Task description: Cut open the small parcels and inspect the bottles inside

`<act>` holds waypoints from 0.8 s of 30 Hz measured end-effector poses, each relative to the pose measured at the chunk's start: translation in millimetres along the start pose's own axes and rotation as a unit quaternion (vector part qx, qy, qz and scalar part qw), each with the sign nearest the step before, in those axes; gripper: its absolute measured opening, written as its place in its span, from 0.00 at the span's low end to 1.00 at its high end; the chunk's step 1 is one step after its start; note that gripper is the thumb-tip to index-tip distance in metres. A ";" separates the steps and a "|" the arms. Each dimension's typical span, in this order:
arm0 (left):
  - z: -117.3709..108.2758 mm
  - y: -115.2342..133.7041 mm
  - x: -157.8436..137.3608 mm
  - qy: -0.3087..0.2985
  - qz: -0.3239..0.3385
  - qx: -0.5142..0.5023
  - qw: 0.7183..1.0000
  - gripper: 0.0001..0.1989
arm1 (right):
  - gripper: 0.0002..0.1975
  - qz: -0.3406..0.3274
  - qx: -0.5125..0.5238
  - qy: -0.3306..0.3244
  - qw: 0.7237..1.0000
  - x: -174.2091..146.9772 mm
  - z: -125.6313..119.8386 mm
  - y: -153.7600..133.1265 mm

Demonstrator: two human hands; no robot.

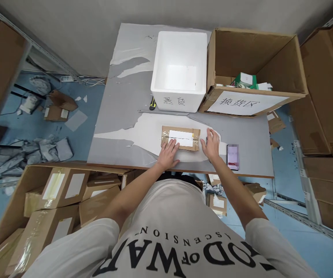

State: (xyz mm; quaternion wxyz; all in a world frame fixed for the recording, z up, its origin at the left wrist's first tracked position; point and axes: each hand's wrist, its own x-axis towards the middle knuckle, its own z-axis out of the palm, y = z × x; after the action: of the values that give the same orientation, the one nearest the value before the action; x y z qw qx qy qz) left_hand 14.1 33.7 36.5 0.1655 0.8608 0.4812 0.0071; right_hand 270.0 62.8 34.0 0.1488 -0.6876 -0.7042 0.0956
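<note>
Parcel: the small taped box (185, 144) lies flat on the bench (250, 135), label up, close to my body, probably so both arms reach it easily.
Left hand: my left hand (168, 155) rests on the box's near left part, fingers loosely spread over the label's edge without gripping; this likely steadies it.
Right hand: my right hand (211, 144) is half open, fingers curved, just beside the box's right end; I see no grip, but can't tell whether the palm hides something small.
Phone: the phone (232, 157) lies near my right wrist, seemingly for a quick glance.
Cutter: the yellow-and-black knife (152, 103) lies by the foam bin (192, 101), presumably out of the way.
Containers: bin and open carton (241, 50) stand side by side, handwriting facing me, apparently for easy reading.
</note>
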 end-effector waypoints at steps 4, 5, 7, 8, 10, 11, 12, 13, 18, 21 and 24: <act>-5.2 -2.9 2.8 -0.005 0.008 -0.014 1.000 0.44 | 0.32 -0.261 -0.018 -0.151 0.953 56.7 -14.1 -60.4; -7.1 -4.1 3.5 -0.008 0.010 -0.017 1.000 0.44 | 0.32 -0.285 -0.035 -0.184 0.940 66.4 -12.2 -72.9; -10.7 -6.4 4.3 -0.014 0.013 -0.022 1.000 0.44 | 0.31 -0.298 -0.074 -0.238 0.921 79.3 -5.4 -90.1; -11.9 -7.4 4.6 -0.016 0.014 -0.024 0.999 0.44 | 0.30 -0.297 -0.092 -0.257 0.915 82.9 -1.7 -95.0; -12.9 -8.7 5.0 -0.019 0.016 -0.030 0.999 0.43 | 0.28 -0.299 -0.121 -0.278 0.905 85.3 4.4 -99.5; -12.7 -9.0 5.2 -0.020 0.016 -0.032 0.999 0.42 | 0.27 -0.301 -0.134 -0.279 0.902 84.6 6.7 -100.6; -12.1 -9.1 5.5 -0.021 0.016 -0.035 0.999 0.42 | 0.27 -0.301 -0.147 -0.274 0.902 82.8 8.4 -101.9; -11.2 -9.1 5.8 -0.022 0.015 -0.037 0.999 0.42 | 0.27 -0.298 -0.162 -0.266 0.903 80.4 9.9 -103.8; -6.1 -9.4 6.4 -0.017 0.013 -0.042 0.999 0.43 | 0.27 -0.273 -0.215 -0.218 0.912 69.9 12.7 -119.2; -3.5 -10.1 6.2 -0.010 0.015 -0.040 0.999 0.43 | 0.28 -0.290 -0.215 -0.237 0.902 72.7 8.0 -124.1; -2.0 -10.4 6.5 -0.007 0.017 -0.039 0.999 0.43 | 0.27 -0.295 -0.216 -0.270 0.891 82.1 0.0 -126.8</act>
State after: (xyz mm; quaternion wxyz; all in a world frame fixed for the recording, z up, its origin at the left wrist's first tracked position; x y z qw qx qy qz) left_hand 8.6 44.7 34.4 0.2023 0.8618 0.4645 0.0232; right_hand 149.9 140.1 83.5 -0.1777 -0.4110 -0.8910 0.0752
